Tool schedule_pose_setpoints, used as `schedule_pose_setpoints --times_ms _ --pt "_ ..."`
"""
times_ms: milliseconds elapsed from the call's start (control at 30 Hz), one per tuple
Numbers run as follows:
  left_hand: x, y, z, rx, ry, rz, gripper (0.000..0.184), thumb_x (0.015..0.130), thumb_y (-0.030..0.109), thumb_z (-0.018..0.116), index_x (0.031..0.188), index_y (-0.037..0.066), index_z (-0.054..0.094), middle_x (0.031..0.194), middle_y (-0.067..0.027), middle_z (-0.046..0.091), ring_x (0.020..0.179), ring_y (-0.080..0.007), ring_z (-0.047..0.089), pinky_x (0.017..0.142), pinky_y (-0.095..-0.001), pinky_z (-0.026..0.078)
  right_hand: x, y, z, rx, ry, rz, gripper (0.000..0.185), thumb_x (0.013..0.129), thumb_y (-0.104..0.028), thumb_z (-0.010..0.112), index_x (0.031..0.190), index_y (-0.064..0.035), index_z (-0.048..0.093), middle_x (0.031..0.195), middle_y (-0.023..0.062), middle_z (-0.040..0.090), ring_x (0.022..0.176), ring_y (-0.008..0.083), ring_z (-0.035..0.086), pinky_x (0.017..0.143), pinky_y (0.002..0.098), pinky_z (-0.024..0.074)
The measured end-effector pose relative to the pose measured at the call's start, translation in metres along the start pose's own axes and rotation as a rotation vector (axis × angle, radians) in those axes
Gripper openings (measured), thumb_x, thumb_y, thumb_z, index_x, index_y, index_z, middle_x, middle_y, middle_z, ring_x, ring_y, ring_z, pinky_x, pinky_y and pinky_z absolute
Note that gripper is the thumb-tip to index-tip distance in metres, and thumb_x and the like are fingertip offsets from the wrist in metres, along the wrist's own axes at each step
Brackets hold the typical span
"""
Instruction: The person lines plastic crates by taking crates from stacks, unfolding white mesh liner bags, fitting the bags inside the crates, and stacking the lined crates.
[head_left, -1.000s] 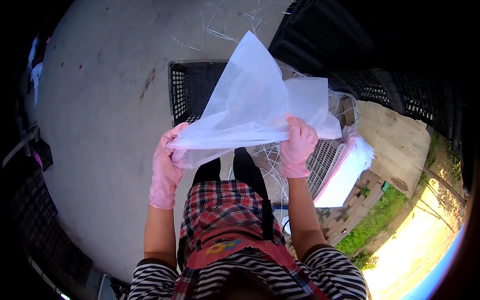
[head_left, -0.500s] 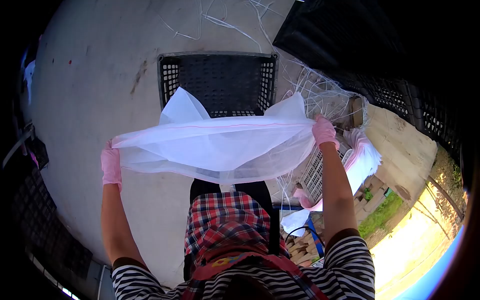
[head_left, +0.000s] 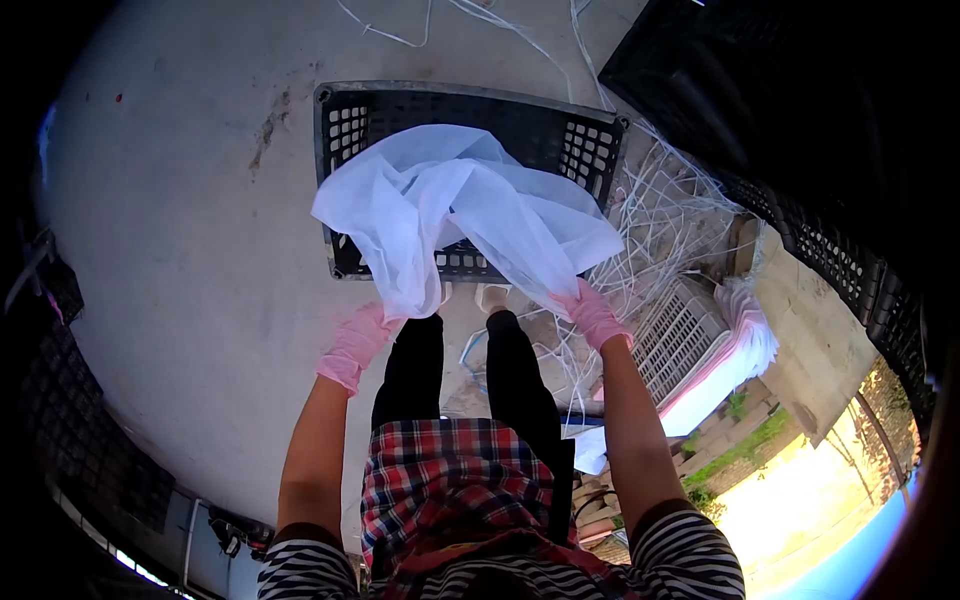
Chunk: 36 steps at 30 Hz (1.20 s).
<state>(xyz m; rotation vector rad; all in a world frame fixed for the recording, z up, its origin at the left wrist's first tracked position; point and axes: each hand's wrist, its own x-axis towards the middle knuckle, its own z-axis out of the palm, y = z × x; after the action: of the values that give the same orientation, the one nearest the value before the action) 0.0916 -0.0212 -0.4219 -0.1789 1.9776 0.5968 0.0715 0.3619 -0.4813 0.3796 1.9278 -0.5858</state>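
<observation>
A thin white mesh bag (head_left: 470,195), sheer and billowing, spreads over the black plastic crate (head_left: 470,100) on the floor. Its near edge is gathered at two spots. My left hand (head_left: 358,343), in a pink glove, is closed on the left gather. On the other side, my right hand (head_left: 594,312), also pink-gloved, grips the right gather. Much of the crate's inside and its near rim are covered by the fabric. Whether the mesh touches the crate's bottom I cannot tell.
A grey crate (head_left: 680,335) stands at the right, with a stack of white, pink-edged sheets (head_left: 745,345) draped over it. Loose white strings (head_left: 655,210) lie tangled beside the black crate. Dark stacked crates (head_left: 700,80) rise at the upper right.
Both hands have moved inward and forward, closer together. The mesh, stretched wide between them before, now bunches and billows over the black crate.
</observation>
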Motion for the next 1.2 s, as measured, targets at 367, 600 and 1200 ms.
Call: schedule_pose_setpoints --times_ms 367,600,1200 --pt "0.092 -0.143 -0.112 -1.430 0.515 -0.119 0.030 0.089 0.014 0.053 0.117 0.006 0.057 0.112 -0.0050 0.059 0.105 -0.0151 0.054 0.091 -0.0276 0.045 0.094 0.033 -0.118 1.142 0.660 0.002 0.016 0.086 -0.010 0.056 0.099 -0.0049 0.063 0.094 0.0066 0.063 0.084 0.0194 0.057 0.081 0.0317 0.0450" --pt "0.180 -0.125 -0.223 -1.322 0.554 -0.034 0.040 0.086 0.033 0.059 0.115 0.006 0.059 0.114 -0.0049 0.060 0.104 -0.0174 0.055 0.093 -0.0296 0.043 0.163 0.020 -0.176 1.094 0.562 -0.093 0.024 0.085 -0.019 0.058 0.105 -0.0060 0.062 0.102 0.0050 0.063 0.091 0.0150 0.056 0.082 0.0280 0.0450" --pt "0.218 -0.169 -0.180 -0.906 0.386 -0.147 0.017 0.086 0.008 0.062 0.103 0.005 0.064 0.084 0.0007 0.063 0.071 -0.0072 0.058 0.060 -0.0228 0.049 0.179 0.017 -0.161 1.317 0.284 -0.146 0.025 0.089 -0.020 0.064 0.105 -0.0023 0.058 0.086 0.0041 0.063 0.076 0.0095 0.058 0.066 0.0231 0.0484"
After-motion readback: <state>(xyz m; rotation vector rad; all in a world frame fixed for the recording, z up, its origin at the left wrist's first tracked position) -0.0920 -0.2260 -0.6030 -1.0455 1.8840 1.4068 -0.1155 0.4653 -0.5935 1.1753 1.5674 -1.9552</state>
